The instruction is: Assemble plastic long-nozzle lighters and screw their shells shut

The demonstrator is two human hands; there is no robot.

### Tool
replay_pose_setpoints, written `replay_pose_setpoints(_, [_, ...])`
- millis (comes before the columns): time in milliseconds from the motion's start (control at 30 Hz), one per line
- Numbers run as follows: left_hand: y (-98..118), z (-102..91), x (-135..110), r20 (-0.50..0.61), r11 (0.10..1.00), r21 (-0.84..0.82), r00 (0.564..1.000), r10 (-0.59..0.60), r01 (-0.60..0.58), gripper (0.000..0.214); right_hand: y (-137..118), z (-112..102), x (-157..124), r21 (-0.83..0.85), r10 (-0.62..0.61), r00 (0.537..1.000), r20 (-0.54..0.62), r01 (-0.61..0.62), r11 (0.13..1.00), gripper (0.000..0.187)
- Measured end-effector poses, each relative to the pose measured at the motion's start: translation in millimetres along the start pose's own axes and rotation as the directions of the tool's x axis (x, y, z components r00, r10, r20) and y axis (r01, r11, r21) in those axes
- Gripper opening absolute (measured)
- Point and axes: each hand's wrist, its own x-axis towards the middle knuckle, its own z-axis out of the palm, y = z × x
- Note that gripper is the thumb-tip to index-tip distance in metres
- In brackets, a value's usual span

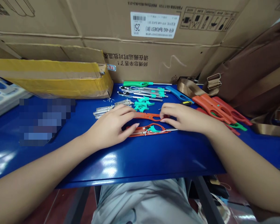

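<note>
On the blue table [135, 161] my left hand [110, 126] and my right hand [185, 116] meet over two orange plastic lighter shells. Both hands pinch the upper orange shell half [148, 116], one at each end. The lower orange shell [146, 130] lies just under my left fingertips, with a green trigger [152, 128], thin wires and a metal tube inside it. Loose green triggers [142, 105] lie just beyond my fingers.
Metal tubes with green parts [142, 92], a green lighter [137, 83] and small metal pieces [105, 109] lie further back. Orange shells [214, 107] and a blue one [178, 95] sit at right. Cardboard boxes [154, 40] wall the back; a taped box [53, 77] is at left; brown straps [268, 124] right.
</note>
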Motion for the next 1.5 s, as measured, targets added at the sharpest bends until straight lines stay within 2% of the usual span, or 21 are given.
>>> replay_pose_setpoints(200, [-7.4,1.4,-0.7,-0.156,0.994,0.105,0.988,-0.001,0.017,0.033,-15.9,-5.5,-0.4,0.106,0.063,0.985,-0.161,-0.046,0.993,0.012])
replay_pose_setpoints(433, [-8.5,1.5,-2.6,-0.139,0.998,0.039,0.988,0.063,-0.058,0.03,-20.9,-1.5,0.0,0.204,0.129,0.966,-0.224,-0.084,0.975,0.013])
replay_pose_setpoints(600, [-6.5,-0.6,-1.6,-0.12,0.996,-0.067,0.991,0.051,-0.059,0.029,-22.9,1.2,0.6,0.216,0.105,0.968,-0.228,-0.055,0.975,0.013])
replay_pose_setpoints(800, [-3.5,-3.0,-1.5,-0.058,0.992,-0.119,0.998,0.027,-0.034,0.035,-26.2,7.0,1.8,0.253,0.164,0.953,-0.256,-0.098,0.962,0.013])
replay_pose_setpoints(933, [-3.8,-4.2,-1.7,-0.019,0.995,-0.094,1.0,0.015,-0.017,0.026,-27.8,5.5,1.2,0.265,0.163,0.973,-0.165,-0.115,0.957,0.021])
replay_pose_setpoints(1100, [-2.0,-4.9,-0.5,0.097,0.987,-0.162,0.995,0.006,0.01,0.019,-27.6,1.8,1.6,0.148,0.042,0.999,-0.028,-0.037,0.988,0.038])
replay_pose_setpoints(1300, [-0.3,-2.8,-0.9,0.141,0.987,-0.155,0.99,-0.005,0.028,0.025,-29.8,3.4,1.8,0.121,0.032,0.998,0.047,-0.038,0.992,0.03])
replay_pose_setpoints(1500, [-0.4,0.9,-1.5,0.212,0.986,-0.148,0.976,-0.039,0.072,0.03,-30.2,5.8,2.5,0.098,0.026,0.997,0.071,-0.033,0.995,0.027])
